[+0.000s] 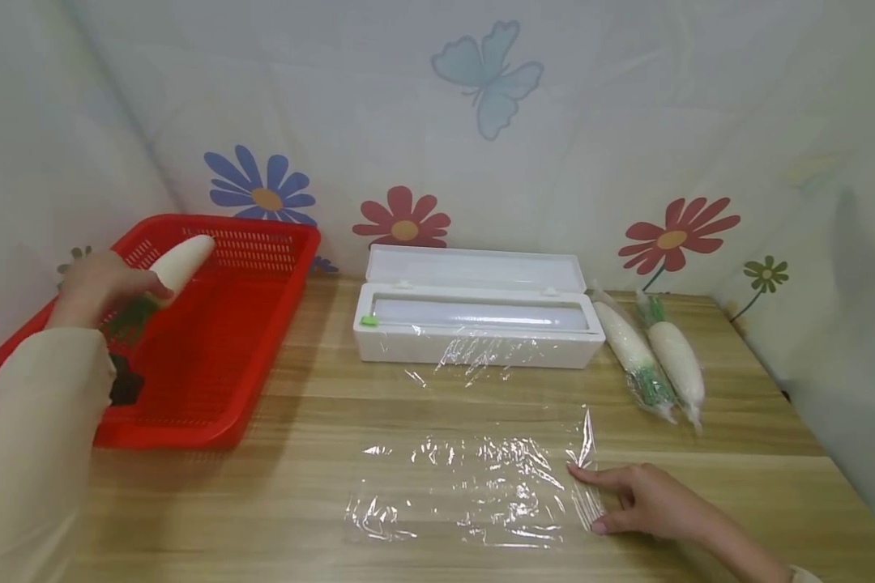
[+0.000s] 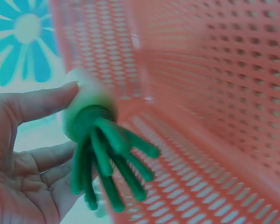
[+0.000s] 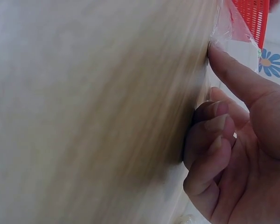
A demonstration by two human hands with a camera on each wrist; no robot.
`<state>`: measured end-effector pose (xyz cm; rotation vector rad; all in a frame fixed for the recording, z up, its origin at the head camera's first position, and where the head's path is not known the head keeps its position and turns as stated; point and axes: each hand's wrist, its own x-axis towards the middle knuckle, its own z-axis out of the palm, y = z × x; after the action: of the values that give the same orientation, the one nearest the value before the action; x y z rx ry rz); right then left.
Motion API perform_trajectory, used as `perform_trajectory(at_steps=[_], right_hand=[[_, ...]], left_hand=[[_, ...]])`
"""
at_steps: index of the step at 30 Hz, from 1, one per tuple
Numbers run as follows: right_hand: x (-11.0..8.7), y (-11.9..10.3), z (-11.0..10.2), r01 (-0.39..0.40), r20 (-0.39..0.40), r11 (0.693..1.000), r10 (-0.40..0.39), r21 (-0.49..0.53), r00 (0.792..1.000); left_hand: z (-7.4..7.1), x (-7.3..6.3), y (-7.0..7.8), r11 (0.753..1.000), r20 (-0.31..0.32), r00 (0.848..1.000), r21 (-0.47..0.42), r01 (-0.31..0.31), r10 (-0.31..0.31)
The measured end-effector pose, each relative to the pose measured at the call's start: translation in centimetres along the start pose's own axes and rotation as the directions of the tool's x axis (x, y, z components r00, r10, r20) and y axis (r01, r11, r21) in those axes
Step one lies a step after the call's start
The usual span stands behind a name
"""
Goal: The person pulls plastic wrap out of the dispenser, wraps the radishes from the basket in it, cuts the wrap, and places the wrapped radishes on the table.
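Observation:
My left hand (image 1: 105, 283) grips a white radish (image 1: 183, 263) near its green-stalked end, over the red basket. In the left wrist view, the radish's green stalks (image 2: 109, 163) point toward the camera, with the thumb on one side and fingers behind. A sheet of clear plastic wrap (image 1: 474, 494) lies on the table, drawn out from a white dispenser box (image 1: 474, 346) with its lid raised. At the sheet's right edge, my right hand (image 1: 649, 502) presses with the index fingertip and thumb tip, set apart. Its other fingers are bent in the right wrist view.
The red plastic basket (image 1: 258, 356) stands on the left of the wooden table (image 1: 744, 486). Two wrapped white radishes (image 1: 627, 340) lie right of the box. A flower-printed curtain (image 1: 554, 162) hangs behind. Beside my left wrist is a dark object (image 1: 125, 382), its kind unclear.

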<state>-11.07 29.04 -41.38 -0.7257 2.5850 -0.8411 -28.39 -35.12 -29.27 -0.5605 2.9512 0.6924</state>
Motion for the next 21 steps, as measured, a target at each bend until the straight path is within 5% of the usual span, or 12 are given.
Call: perform_trajectory(at_steps=[4, 9, 13, 16, 21], right_hand=[[-0.1, -0.2, -0.1, -0.005, 0.008, 1.0, 0.005, 0.004, 1.0], [-0.1, -0.3, -0.3, -0.013, 0.018, 1.0, 0.013, 0.006, 1.0], [-0.1, -0.4, -0.4, -0.023, 0.031, 1.0, 0.023, 0.015, 0.999], [-0.1, -0.5, -0.4, -0.026, 0.036, 1.0, 0.025, 0.013, 0.999], [0.0, -0.5, -0.4, -0.023, 0.033, 1.0, 0.023, 0.001, 0.999]], left_hand=[[-1.2, -1.3, 1.1, 0.991, -0.058, 0.99, -0.038, -0.128, 0.126], [-3.0, -3.6, 4.0, 0.957, -0.128, 0.949, -0.005, -0.289, 0.286], [-3.8, -6.9, 7.2, 0.926, -0.092, 0.922, 0.015, -0.377, 0.377], [-3.4, -10.0, 9.6, 0.891, -0.031, 0.89, -0.009, -0.454, 0.454], [-1.5, -14.9, 13.3, 0.812, -0.008, 0.812, 0.024, -0.584, 0.584]])
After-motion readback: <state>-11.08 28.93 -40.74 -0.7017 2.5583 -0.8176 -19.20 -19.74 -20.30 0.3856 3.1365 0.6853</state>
